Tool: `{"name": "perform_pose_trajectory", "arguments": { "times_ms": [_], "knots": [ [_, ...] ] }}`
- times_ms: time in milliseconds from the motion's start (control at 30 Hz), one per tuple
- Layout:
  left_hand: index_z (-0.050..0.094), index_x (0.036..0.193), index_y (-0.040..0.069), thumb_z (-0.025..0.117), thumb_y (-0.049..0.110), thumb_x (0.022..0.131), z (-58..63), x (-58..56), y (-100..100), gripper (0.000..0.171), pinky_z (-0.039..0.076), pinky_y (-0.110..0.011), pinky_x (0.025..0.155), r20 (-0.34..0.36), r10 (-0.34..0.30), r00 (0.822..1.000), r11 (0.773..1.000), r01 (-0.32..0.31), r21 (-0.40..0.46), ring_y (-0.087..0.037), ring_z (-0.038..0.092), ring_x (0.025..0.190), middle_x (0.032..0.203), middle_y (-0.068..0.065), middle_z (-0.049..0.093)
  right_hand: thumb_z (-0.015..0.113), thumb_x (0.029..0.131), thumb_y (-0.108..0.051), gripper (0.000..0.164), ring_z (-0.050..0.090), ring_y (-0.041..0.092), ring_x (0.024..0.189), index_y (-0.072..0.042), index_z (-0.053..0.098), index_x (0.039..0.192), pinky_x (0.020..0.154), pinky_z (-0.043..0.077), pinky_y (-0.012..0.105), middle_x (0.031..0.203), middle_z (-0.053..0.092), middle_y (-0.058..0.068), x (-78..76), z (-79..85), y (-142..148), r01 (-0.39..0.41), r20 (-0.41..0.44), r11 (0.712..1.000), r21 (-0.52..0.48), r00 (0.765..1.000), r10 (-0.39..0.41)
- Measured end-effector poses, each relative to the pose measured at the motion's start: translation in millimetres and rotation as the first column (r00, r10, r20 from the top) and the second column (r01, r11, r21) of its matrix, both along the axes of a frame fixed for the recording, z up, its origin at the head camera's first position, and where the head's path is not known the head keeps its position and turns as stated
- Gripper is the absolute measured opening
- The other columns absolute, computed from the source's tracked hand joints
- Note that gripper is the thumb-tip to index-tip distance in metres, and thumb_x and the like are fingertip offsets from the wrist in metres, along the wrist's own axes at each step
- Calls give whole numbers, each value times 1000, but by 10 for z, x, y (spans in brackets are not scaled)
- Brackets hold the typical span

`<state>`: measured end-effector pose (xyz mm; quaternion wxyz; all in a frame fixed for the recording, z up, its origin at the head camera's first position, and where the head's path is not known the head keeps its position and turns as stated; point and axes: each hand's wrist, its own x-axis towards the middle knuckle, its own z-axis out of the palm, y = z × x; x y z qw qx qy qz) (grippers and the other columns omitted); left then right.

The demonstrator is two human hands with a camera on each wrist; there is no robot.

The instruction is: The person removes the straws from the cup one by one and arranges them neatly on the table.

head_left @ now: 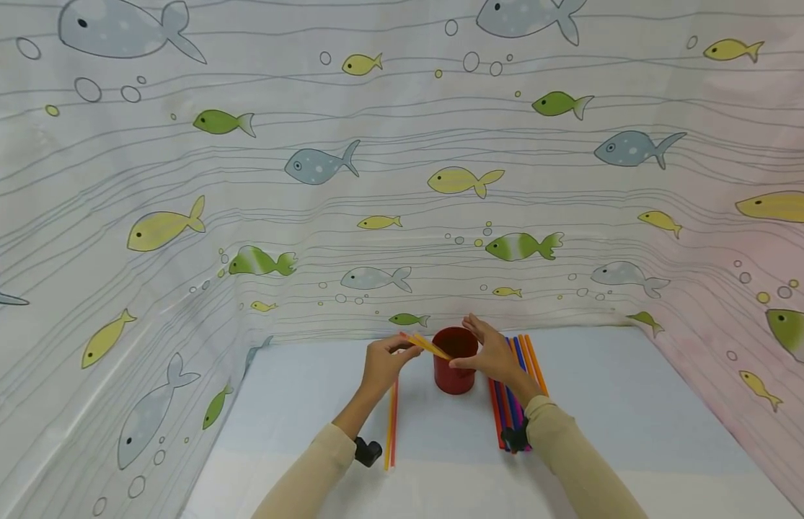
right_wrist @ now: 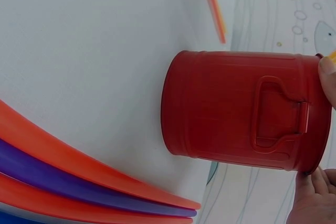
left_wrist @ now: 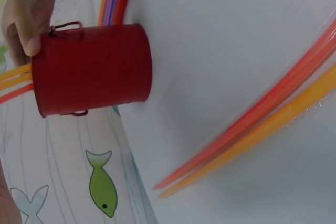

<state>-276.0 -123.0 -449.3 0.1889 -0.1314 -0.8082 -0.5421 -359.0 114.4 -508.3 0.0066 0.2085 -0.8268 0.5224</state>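
Note:
A red metal can [head_left: 455, 375] with wire side handles stands upright on the white table. My left hand [head_left: 382, 364], left of its mouth, pinches yellow-orange and red straws [head_left: 427, 346]. These slant across, and in the left wrist view the straws [left_wrist: 16, 81] reach the can's rim. My right hand [head_left: 495, 357] holds the can at the rim, thumb at the near side and fingers round the far side. The right wrist view shows the thumb [right_wrist: 328, 66] on the rim of the can [right_wrist: 220, 108]. How deep the straw ends go is hidden.
Left of the can lie an orange and a red straw [head_left: 393, 425] side by side. Under my right forearm, several red, purple, blue and orange straws [head_left: 495, 411] lie in a row. A fish-patterned curtain [head_left: 376, 252] stands behind the table and at both sides.

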Motion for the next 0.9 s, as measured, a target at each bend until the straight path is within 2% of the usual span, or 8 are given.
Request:
{"name": "perform_pose_trajectory", "arguments": {
  "times_ms": [133,233,400,533,667,767,900],
  "knots": [
    [76,89,1,79,9,82,39,-30,-48,12,57,-28,76,-3,-2,1000,999,2,39,-21,70,94,87,-8,74,92,67,-27,113,38,26,138,-11,23,155,108,36,45,152,40,7,5,3,2,5,0,1000,5,1000,-5],
    [75,92,0,78,9,83,91,-54,-90,13,57,-25,76,-12,-29,1000,996,30,87,-22,71,91,89,-8,74,92,66,-28,114,39,25,138,-12,23,155,109,36,45,151,41,4,7,1,2,9,1,1000,3,1000,-9],
    [75,93,0,76,12,86,209,-95,-162,14,58,-28,76,-48,-43,998,991,49,126,-22,71,82,88,-8,74,93,65,-31,115,39,26,138,-12,23,155,109,37,45,151,41,3,5,17,4,6,-5,1000,2,1000,-6],
    [74,92,0,76,12,86,214,-221,-255,14,58,-32,77,-58,-31,998,984,41,174,-26,72,80,86,-12,73,93,64,-32,116,39,25,138,-12,23,155,109,36,45,151,42,5,0,18,11,7,-7,1000,3,1000,-7],
    [74,94,0,77,16,86,200,-334,-353,18,58,-32,78,-50,-48,998,964,60,259,-29,72,84,90,-14,73,93,64,-32,116,39,26,138,-11,24,155,108,37,46,150,42,6,4,5,21,16,-7,1000,2,1000,-16],
    [72,98,-2,76,16,86,247,-347,-418,23,57,-35,81,-64,-64,996,939,81,335,-29,71,88,95,-15,73,92,65,-33,116,39,28,138,-10,23,155,107,38,48,151,42,7,15,-3,19,13,-4,1000,2,1000,-13],
    [69,102,-4,74,16,87,357,-329,-504,26,56,-39,83,-101,-47,994,903,86,421,-31,70,90,99,-17,72,92,66,-32,114,38,25,139,-13,23,155,108,37,46,151,41,4,24,-1,7,11,17,1000,-2,1000,-11]
  ]
}}
